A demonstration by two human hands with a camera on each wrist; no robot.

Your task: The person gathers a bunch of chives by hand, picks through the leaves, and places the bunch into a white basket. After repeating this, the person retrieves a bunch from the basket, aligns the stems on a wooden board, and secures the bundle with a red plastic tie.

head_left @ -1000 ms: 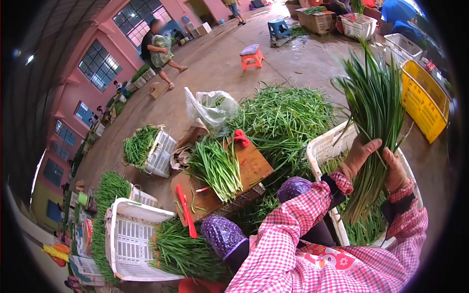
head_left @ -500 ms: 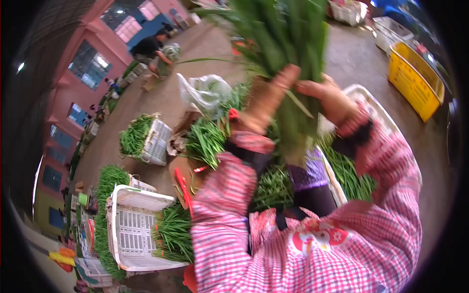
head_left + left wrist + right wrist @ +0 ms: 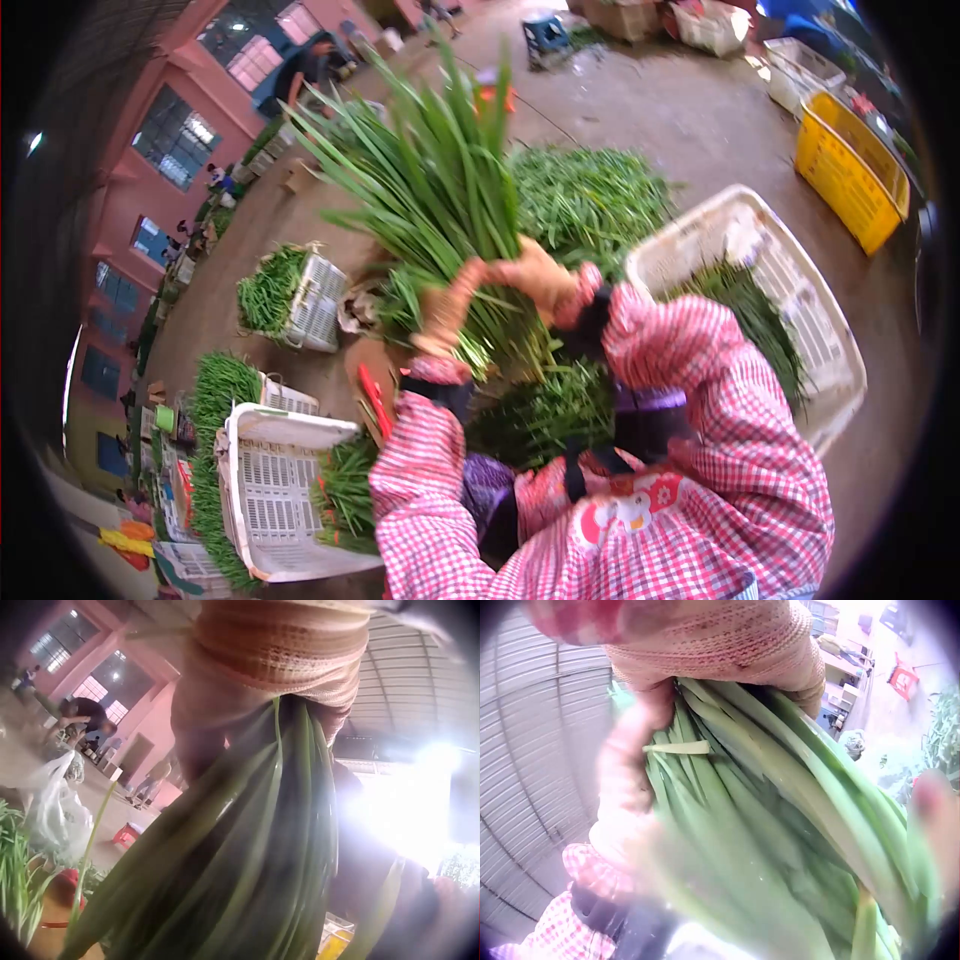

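Both hands, in knitted gloves, grip one thick bunch of garlic chives in front of the body, over the wooden board. My left hand clasps its left side. From the right, my right hand holds it close by, the two hands meeting at the bunch. Long flat leaves fan up and to the left, and the lower ends hang under the hands. In the left wrist view the glove wraps around the leaves. Fingers curl over the bunch in the right wrist view. Most of the board is hidden.
A heap of loose greens lies ahead on the floor. To the right stands a white crate partly filled with chives, beyond it a yellow crate. Another white crate is at left. A red strip lies by the board.
The bunch has swung from above the right-hand white crate leftward to over the board, both hands keeping hold of it. Its leaf tips now lean left. The distant person in dark clothes has bent down.
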